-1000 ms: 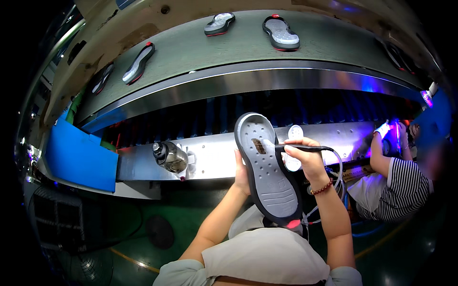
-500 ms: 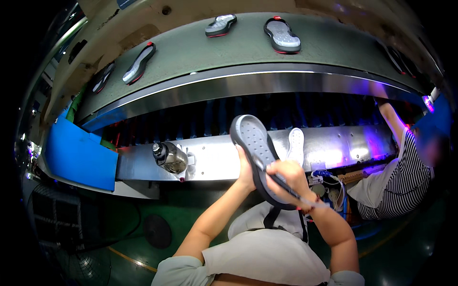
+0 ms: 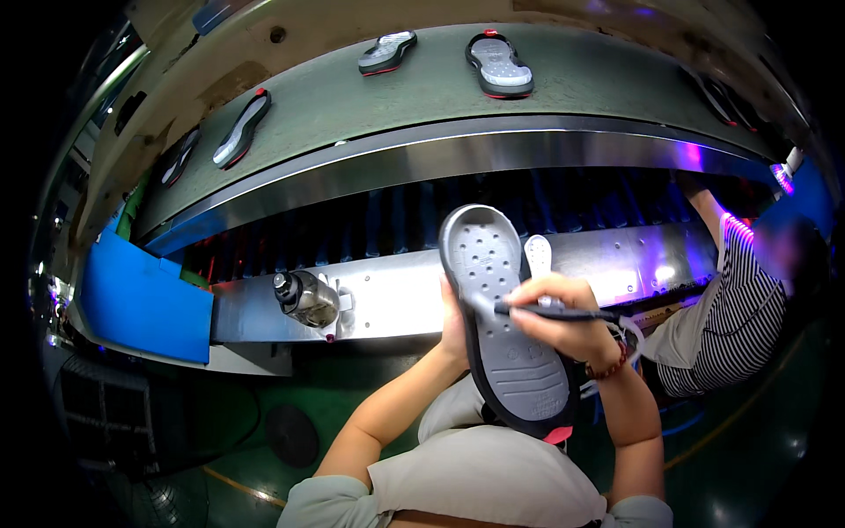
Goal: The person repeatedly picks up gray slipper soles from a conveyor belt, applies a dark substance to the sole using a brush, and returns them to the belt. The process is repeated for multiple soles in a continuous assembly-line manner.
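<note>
The person held a grey shoe sole (image 3: 506,321) upright in front of the chest, tread side facing the camera, toe end up and heel end down near the lap. The left hand (image 3: 453,326) was behind the sole's left edge, fingers closed around it about the middle of its length. The right hand (image 3: 554,317) was closed on a thin dark tool (image 3: 550,312) like a pen, held across the sole with its tip touching the tread close to the left edge. A pale cable ran from the tool down past the right wrist, where a dark bead bracelet (image 3: 609,365) sat.

The sole looked light and a little flexible — a moulded rubber or foam piece with a black rim and a small red tab at the heel. It probably bends if it is gripped only at the toe or heel, so the middle of the side edge seemed the best place to hold it. The tread surface looked matte and not slippery, and it did not seem fragile.

Behind the sole there was a metal shelf (image 3: 396,299) with a clear bottle (image 3: 306,299) lying on it, and above it a grey conveyor belt (image 3: 352,88) carrying several more soles (image 3: 499,66). A second person in a striped shirt (image 3: 735,308) sat to the right, well apart, and a blue panel (image 3: 145,299) was at the left.
</note>
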`<state>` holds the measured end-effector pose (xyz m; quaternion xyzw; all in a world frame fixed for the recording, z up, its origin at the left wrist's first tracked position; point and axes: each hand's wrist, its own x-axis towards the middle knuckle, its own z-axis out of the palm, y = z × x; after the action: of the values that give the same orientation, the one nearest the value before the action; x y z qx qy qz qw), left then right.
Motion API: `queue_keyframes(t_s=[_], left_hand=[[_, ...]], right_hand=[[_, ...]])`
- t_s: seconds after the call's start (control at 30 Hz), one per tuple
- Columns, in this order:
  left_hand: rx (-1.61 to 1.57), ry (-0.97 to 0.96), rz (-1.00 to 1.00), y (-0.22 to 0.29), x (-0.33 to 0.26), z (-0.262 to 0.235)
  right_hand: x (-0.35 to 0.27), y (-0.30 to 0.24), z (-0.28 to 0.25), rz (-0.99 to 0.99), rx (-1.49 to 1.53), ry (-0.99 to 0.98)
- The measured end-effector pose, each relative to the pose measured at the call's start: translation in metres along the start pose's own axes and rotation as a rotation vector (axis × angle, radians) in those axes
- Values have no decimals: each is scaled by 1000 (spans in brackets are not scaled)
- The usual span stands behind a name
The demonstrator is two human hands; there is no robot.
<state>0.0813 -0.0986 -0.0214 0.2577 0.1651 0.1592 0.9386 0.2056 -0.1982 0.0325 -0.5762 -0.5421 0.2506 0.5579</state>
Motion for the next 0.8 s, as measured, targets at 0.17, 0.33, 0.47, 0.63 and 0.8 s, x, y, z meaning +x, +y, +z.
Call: queue_keyframes(t_s=[0.17, 0.33, 0.47, 0.63, 0.8], left_hand=[[-11, -17, 73, 8, 4, -5], [-21, 35, 172, 15, 14, -10], [-33, 42, 255, 27, 20, -14], [17, 73, 354, 35, 25, -8], [-20, -16, 330, 46, 21, 1]], right_hand=[[-12, -10, -10, 125, 220, -17], [-10, -13, -5, -110, 60, -145], [-19, -15, -17, 98, 360, -113], [-21, -14, -13, 3, 133, -148], [-28, -10, -29, 195, 334, -63]])
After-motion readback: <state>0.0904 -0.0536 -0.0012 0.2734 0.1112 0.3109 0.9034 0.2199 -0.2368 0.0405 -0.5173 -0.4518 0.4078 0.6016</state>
